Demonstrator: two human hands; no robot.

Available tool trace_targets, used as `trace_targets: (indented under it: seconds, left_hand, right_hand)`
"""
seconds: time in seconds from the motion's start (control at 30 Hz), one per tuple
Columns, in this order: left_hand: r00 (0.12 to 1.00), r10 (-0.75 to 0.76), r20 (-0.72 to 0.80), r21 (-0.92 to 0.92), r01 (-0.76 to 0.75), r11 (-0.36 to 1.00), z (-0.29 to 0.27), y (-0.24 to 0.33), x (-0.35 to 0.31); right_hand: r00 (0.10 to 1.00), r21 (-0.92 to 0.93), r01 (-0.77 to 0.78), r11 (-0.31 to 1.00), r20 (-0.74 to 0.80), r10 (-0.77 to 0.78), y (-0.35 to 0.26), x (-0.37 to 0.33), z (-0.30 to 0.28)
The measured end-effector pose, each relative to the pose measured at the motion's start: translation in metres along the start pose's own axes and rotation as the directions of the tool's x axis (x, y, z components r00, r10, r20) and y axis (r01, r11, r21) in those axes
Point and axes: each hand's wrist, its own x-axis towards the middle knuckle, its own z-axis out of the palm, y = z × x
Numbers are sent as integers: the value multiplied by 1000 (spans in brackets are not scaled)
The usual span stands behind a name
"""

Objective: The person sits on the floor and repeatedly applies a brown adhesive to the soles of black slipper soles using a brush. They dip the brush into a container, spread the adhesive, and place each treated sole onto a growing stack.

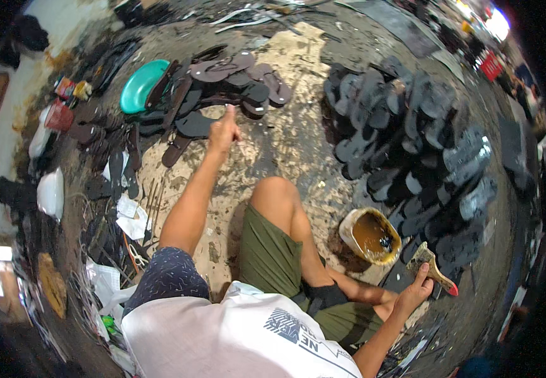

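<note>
My left hand (224, 133) reaches forward, index finger stretched out and the other fingers partly bent. Nothing shows in it. It is beside a black sole (195, 125) at the near edge of a heap of brown and black flip-flops (226, 68); whether it touches the sole I cannot tell. Low on the right, my right hand (415, 290) grips a flat paintbrush (435, 272) with a red-tipped handle. Just left of and beyond the brush stands a tub (349, 232) with a crusted rim, holding brown, glue-like liquid (369, 230).
Many dark soles (386, 113) lie in rows on the right, some with a wet-looking shine. A green basin (142, 88) leans by the flip-flops. Toward the left wall are a white container (50, 193), paper scraps (132, 217) and offcuts. My bent knee (275, 196) rises between both areas.
</note>
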Motion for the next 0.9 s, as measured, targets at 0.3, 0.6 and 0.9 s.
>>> trace_targets:
  seconds: [0.3,0.6,0.9]
  left_hand:
    - [926,322,-199,910,53,412,-144,6,169]
    - [972,163,-170,921,98,377,-190,-31,216]
    - [903,157,400,876,-427,222,-171,-82,78]
  right_hand:
    - [996,-214,87,973,37,-80,16,46,22]
    - [997,-225,63,972,-37,-73,6,39,38]
    - [989,-143,110,984,117,-94,2,36,91]
